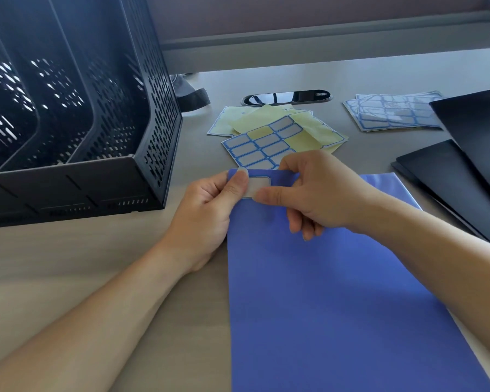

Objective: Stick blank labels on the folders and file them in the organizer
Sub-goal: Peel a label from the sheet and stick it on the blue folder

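A blue folder [323, 278] lies flat on the desk in front of me. At its far left corner sits a white label with a blue border [259, 183]. My left hand [210, 210] pinches that corner, its thumb lying on the label's left end. My right hand [317, 193] holds the folder's top edge, thumb pressing the label's right end. Just beyond the folder lies a partly used label sheet [262, 145] with several blank labels. The black perforated organizer [77, 108] stands at the left, and its slots look empty.
Peeled yellow backing sheets [309, 128] lie behind the label sheet. A stack of fresh label sheets [393, 113] sits at the back right. Black folders [464, 165] are piled at the right. A black cable grommet [287, 97] is set into the desk.
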